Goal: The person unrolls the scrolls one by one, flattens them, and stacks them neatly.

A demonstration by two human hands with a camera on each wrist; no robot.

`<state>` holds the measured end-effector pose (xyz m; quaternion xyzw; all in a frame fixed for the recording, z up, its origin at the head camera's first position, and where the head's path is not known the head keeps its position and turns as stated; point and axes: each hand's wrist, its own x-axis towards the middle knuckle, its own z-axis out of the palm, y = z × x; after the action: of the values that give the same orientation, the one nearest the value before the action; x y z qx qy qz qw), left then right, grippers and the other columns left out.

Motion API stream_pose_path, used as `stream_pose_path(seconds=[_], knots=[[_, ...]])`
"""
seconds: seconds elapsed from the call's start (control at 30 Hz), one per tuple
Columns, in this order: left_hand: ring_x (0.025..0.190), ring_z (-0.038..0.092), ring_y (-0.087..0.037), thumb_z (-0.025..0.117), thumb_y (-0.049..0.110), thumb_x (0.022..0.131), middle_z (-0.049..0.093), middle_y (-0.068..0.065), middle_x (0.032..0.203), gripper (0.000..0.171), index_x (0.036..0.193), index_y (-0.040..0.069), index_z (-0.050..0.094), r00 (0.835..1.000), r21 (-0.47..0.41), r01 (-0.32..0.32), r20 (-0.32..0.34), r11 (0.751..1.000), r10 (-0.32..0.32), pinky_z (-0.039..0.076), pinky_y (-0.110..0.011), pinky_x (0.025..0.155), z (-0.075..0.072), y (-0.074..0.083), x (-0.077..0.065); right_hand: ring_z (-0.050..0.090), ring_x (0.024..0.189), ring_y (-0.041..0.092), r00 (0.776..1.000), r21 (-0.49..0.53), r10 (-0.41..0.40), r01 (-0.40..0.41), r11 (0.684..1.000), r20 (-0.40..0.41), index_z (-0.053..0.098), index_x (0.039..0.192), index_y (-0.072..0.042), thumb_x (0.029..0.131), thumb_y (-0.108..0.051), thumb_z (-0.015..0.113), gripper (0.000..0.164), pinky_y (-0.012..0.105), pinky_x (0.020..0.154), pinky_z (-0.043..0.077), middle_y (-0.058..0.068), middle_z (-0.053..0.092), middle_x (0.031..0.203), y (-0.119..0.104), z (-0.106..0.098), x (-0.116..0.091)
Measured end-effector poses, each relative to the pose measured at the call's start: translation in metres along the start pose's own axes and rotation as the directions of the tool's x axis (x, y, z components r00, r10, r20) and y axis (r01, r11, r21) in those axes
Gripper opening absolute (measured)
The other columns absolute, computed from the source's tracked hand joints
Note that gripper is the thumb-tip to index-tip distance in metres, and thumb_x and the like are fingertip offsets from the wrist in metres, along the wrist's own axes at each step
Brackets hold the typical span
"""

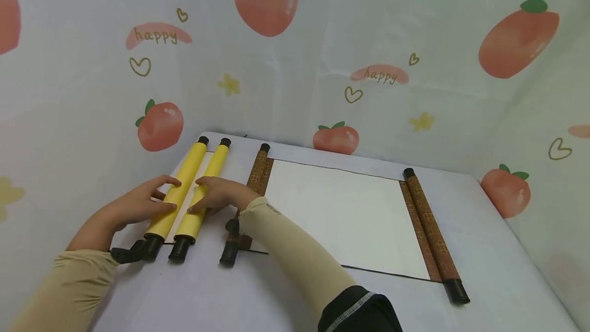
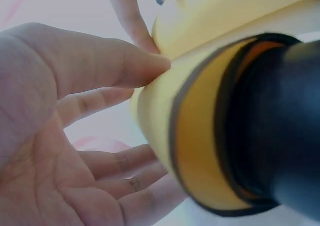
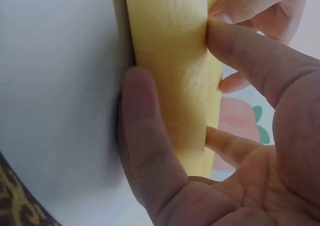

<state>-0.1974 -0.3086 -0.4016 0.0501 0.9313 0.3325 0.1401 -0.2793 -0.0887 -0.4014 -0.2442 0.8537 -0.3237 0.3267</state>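
A yellow scroll with black end knobs lies mostly rolled up on the left of the table, a narrow pale strip [image 1: 189,201] showing between its two rolls. My left hand [image 1: 131,206] grips the left roll [image 1: 191,165], thumb on its near part and fingers along its outer side. Around the right roll [image 1: 217,160] my right hand [image 1: 223,193] curls from the right. In the left wrist view the left thumb [image 2: 115,64] presses the yellow paper close to a black knob [image 2: 295,121]. The right wrist view has fingers and thumb on opposite sides of the right roll [image 3: 170,36].
A second scroll with brown patterned rollers [image 1: 430,224] lies spread out to the right, its blank white sheet [image 1: 341,214] facing up. My right forearm crosses over its left roller [image 1: 258,168]. A fruit-printed curtain [image 1: 295,76] hangs behind the white table [image 1: 488,250].
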Motion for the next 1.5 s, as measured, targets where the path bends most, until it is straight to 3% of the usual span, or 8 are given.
stream_pose_path(seconds=[0.13,0.3,0.47,0.6,0.87,1.07,1.23,1.5], knots=[[0.121,0.061,-0.05,0.071,0.029,0.101,0.051,-0.041,0.141,0.064,0.153,0.008,0.04,1.0,-0.028,0.012,-0.005,1.0,-0.012,0.059,-0.045,0.079,0.003,0.002,-0.003,0.054,0.117,0.008,1.0,0.009,-0.002,0.002,1.0,0.0,0.04,0.165,-0.022,0.09,-0.029,0.086,0.088,0.021,0.095,0.053,-0.004,0.044,0.165,-0.001,-0.001,-0.003],[0.124,0.057,-0.052,0.07,0.027,0.102,0.05,-0.041,0.142,0.065,0.154,0.007,0.037,1.0,-0.058,0.021,-0.015,0.998,-0.022,0.058,-0.046,0.081,0.006,0.004,-0.005,0.064,0.092,0.009,1.0,0.109,0.008,-0.008,0.994,-0.006,0.042,0.163,-0.018,0.088,-0.017,0.087,0.088,0.024,0.076,0.06,-0.001,0.05,0.156,-0.003,-0.002,-0.005],[0.124,0.056,-0.052,0.068,0.027,0.103,0.046,-0.041,0.143,0.066,0.155,0.006,0.032,0.999,-0.089,0.05,-0.004,0.995,-0.05,0.058,-0.048,0.083,0.008,0.006,-0.005,0.068,0.074,0.014,1.0,0.176,0.003,-0.003,0.984,-0.001,0.043,0.161,-0.013,0.085,-0.007,0.085,0.087,0.029,0.069,0.063,0.005,0.057,0.128,-0.002,-0.003,-0.007],[0.12,0.06,-0.048,0.067,0.027,0.103,0.047,-0.041,0.142,0.067,0.155,0.005,0.032,0.998,-0.125,0.067,-0.01,0.99,-0.068,0.059,-0.046,0.083,0.011,0.008,-0.003,0.069,0.075,0.016,1.0,0.214,0.012,-0.014,0.977,0.011,0.043,0.159,-0.013,0.082,-0.005,0.086,0.088,0.031,0.07,0.064,0.006,0.055,0.122,0.001,-0.006,-0.009],[0.107,0.067,-0.034,0.069,0.023,0.102,0.05,-0.038,0.138,0.067,0.154,0.004,0.033,0.996,-0.213,0.084,-0.005,0.973,-0.087,0.064,-0.045,0.086,0.018,0.015,-0.004,0.067,0.086,0.014,0.999,0.115,0.014,-0.02,0.993,0.05,0.043,0.158,-0.022,0.082,-0.015,0.085,0.088,0.028,0.074,0.06,0.003,0.054,0.125,0.004,-0.008,-0.015],[0.103,0.066,-0.031,0.068,0.022,0.102,0.051,-0.035,0.135,0.065,0.153,0.005,0.033,0.997,-0.227,0.074,-0.002,0.971,-0.077,0.061,-0.041,0.083,0.022,0.014,-0.005,0.067,0.084,0.015,0.999,0.107,0.006,-0.011,0.994,0.046,0.052,0.143,-0.018,0.082,-0.017,0.082,0.067,0.029,0.071,0.06,0.002,0.056,0.113,0.002,-0.005,-0.016],[0.098,0.066,-0.028,0.066,0.02,0.101,0.053,-0.032,0.131,0.065,0.153,0.005,0.03,0.996,-0.251,0.086,0.02,0.964,-0.083,0.058,-0.037,0.081,0.024,0.013,-0.005,0.063,0.082,0.017,1.0,0.074,-0.019,0.018,0.997,0.004,0.055,0.127,-0.014,0.091,-0.021,0.075,0.041,0.029,0.067,0.058,0.003,0.056,0.106,0.003,-0.002,-0.015],[0.103,0.065,-0.031,0.061,0.02,0.103,0.05,-0.036,0.135,0.058,0.155,0.01,0.036,0.994,-0.222,0.111,0.032,0.969,-0.106,0.059,-0.039,0.084,0.022,0.02,-0.005,0.063,0.081,0.016,0.998,0.063,-0.035,0.037,0.997,-0.045,0.057,0.125,-0.013,0.093,-0.02,0.074,0.036,0.029,0.066,0.057,0.002,0.057,0.105,0.006,-0.002,-0.017]])
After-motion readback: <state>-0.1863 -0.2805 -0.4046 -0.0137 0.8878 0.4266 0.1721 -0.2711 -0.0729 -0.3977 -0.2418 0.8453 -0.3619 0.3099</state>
